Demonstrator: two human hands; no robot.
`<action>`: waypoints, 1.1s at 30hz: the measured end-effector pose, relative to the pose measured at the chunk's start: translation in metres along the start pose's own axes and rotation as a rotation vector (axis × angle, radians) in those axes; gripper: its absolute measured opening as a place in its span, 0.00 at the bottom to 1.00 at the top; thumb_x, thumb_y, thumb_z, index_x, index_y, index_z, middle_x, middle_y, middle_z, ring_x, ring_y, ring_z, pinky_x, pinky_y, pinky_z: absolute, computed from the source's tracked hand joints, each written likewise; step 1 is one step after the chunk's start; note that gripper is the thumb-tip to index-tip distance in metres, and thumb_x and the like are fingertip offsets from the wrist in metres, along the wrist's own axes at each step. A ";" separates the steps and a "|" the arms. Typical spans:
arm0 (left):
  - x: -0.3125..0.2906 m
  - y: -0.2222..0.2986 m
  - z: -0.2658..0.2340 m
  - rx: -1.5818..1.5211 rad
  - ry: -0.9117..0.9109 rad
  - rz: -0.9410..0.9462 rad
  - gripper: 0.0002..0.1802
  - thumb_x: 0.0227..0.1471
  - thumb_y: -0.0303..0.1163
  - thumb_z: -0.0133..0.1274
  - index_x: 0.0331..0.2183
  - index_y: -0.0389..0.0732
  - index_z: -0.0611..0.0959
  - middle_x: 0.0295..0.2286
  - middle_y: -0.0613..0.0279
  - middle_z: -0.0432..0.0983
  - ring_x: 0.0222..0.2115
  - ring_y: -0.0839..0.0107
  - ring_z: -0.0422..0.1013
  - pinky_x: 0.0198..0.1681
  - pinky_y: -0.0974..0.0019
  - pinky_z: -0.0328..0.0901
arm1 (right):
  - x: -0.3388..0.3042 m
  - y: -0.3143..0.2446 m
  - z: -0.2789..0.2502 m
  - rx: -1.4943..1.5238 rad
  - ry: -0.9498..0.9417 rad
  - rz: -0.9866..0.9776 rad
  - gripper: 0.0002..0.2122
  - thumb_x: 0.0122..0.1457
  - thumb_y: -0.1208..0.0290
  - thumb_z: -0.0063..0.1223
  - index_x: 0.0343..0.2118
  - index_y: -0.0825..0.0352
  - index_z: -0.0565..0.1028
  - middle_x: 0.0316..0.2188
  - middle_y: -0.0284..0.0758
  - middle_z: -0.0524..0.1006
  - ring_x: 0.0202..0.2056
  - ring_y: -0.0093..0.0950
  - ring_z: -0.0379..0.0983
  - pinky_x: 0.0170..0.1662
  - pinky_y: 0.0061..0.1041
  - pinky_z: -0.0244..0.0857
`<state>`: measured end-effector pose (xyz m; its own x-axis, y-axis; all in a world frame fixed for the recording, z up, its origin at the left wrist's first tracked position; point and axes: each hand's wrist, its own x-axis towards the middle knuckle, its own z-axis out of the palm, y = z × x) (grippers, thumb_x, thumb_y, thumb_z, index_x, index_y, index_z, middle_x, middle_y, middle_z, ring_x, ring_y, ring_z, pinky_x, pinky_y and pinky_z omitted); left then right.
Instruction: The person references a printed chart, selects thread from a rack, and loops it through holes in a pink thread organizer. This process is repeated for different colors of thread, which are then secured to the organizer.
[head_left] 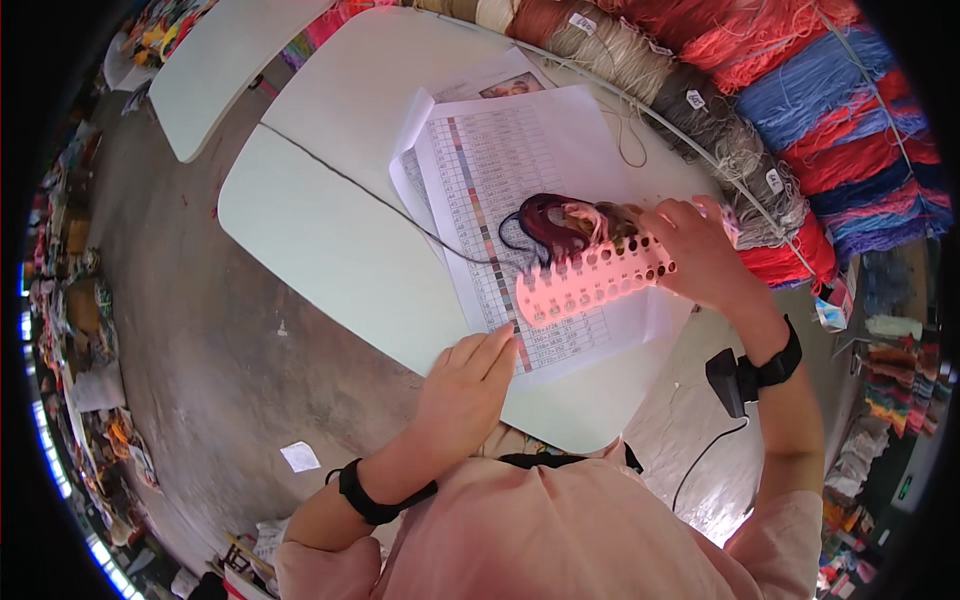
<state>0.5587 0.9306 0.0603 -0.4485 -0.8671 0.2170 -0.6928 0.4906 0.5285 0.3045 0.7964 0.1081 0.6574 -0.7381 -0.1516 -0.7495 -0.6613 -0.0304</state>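
A pink thread card with rows of holes lies slantwise over a printed chart sheet. Hanks of dark maroon thread and some pale pink and brown ones hang from its far edge and curl over the paper. My right hand grips the card's right end, fingers over the top and partly hiding the holes there. At the sheet's near edge rests my left hand, fingers stretched out flat, the tips beside the chart's colour column and just left of the card.
More papers lie under the sheet on the white table. A dark strand crosses the tabletop toward the card. Colourful yarn bundles are heaped along the right behind a rail. A cable hangs from my right wrist device.
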 end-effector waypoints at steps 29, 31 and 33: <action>0.025 0.007 0.016 0.131 0.021 -0.107 0.22 0.33 0.20 0.47 0.37 0.26 0.68 0.40 0.50 0.63 0.28 0.64 0.66 0.31 0.68 0.63 | -0.024 -0.030 0.046 0.425 0.207 0.643 0.37 0.39 0.61 0.55 0.51 0.70 0.48 0.41 0.47 0.58 0.41 0.43 0.61 0.40 0.36 0.59; 0.025 0.007 0.016 0.127 0.030 -0.100 0.21 0.33 0.19 0.47 0.37 0.26 0.69 0.40 0.50 0.64 0.27 0.64 0.66 0.31 0.68 0.63 | -0.024 -0.031 0.047 0.401 0.212 0.649 0.38 0.39 0.60 0.55 0.51 0.70 0.48 0.41 0.46 0.58 0.40 0.43 0.61 0.38 0.37 0.60; 0.024 0.006 0.017 0.125 0.041 -0.096 0.21 0.33 0.19 0.47 0.37 0.27 0.69 0.39 0.50 0.64 0.27 0.64 0.66 0.30 0.68 0.63 | -0.024 -0.031 0.048 0.416 0.229 0.624 0.38 0.39 0.61 0.55 0.51 0.69 0.47 0.41 0.46 0.58 0.40 0.43 0.61 0.38 0.37 0.61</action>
<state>0.5349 0.9142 0.0548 -0.3554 -0.9120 0.2047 -0.7973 0.4101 0.4428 0.3084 0.8414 0.0652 0.0710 -0.9959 -0.0566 -0.9234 -0.0441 -0.3814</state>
